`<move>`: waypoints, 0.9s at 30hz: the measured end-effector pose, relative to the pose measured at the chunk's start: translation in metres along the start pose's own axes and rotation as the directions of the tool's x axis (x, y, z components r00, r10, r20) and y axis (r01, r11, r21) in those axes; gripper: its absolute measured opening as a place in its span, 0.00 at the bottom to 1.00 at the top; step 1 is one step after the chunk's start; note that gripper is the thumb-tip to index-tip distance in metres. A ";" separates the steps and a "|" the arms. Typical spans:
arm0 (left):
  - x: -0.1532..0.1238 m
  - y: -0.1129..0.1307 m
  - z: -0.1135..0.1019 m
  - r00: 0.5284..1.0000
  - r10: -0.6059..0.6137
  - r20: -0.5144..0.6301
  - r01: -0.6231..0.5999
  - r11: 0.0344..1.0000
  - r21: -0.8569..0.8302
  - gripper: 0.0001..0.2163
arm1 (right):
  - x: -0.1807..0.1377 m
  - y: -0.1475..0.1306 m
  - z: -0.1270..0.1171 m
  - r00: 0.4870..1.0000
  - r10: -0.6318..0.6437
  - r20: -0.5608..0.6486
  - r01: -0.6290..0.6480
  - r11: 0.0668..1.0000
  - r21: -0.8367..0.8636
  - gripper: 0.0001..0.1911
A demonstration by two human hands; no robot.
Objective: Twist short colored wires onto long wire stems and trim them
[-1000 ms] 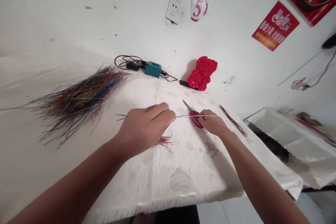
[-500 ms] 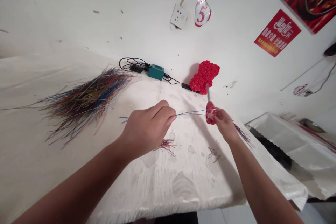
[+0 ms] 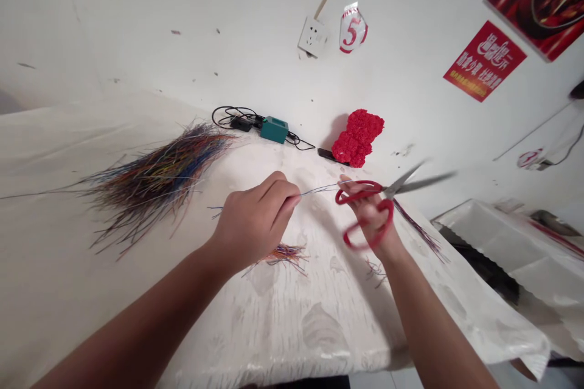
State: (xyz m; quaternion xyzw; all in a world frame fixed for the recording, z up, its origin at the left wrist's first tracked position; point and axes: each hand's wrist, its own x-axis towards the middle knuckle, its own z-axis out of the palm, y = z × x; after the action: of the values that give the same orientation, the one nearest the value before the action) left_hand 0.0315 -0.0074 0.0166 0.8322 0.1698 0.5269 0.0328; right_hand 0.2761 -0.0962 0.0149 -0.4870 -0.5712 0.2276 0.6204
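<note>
Closed in a pinch, my left hand point(image 3: 258, 216) grips a few thin wires point(image 3: 314, 189), mostly blue, whose tails poke out on its left side. My right hand point(image 3: 371, 219) has red-handled scissors point(image 3: 387, 193) hooked on its fingers, the blades apart and aimed right, away from the wires. The wires' right ends reach the fingertips of my right hand; whether these touch them I cannot tell. Below my left hand lies a small pile of short coloured wires point(image 3: 287, 253). A thin bundle of dark wires point(image 3: 420, 231) rests right of my right hand.
A large heap of coloured wires point(image 3: 155, 176) spreads over the white-covered table point(image 3: 274, 328) at left. Along the wall sit a teal box point(image 3: 274, 129) with black cables and a red textured ornament point(image 3: 358, 138). Scraps point(image 3: 376, 270) lie near my right forearm. A white-covered surface point(image 3: 493, 243) stands at right.
The scissors have swung from upright to pointing right, and their blades are now spread. My right hand has come left, nearer my left hand, with its fingers opened out more.
</note>
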 end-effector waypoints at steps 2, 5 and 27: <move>0.000 -0.001 0.000 1.000 -0.025 -0.013 0.024 0.999 -0.021 0.03 | -0.001 0.002 -0.004 0.999 -0.004 0.037 0.005 0.999 -0.036 0.22; 0.001 -0.002 0.001 0.998 -0.052 -0.021 0.051 0.998 -0.040 0.03 | -0.005 -0.001 -0.004 1.000 -0.020 0.005 0.020 0.992 -0.121 0.23; 0.001 -0.003 0.003 0.997 -0.077 -0.029 0.075 0.995 -0.067 0.03 | -0.009 -0.005 -0.008 0.949 -0.070 -0.308 0.022 0.987 -0.157 0.24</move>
State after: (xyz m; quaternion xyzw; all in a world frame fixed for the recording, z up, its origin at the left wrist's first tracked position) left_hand 0.0337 -0.0043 0.0153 0.8152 0.1845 0.5435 0.0775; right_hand 0.2804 -0.1084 0.0160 -0.5492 -0.4928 0.0890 0.6690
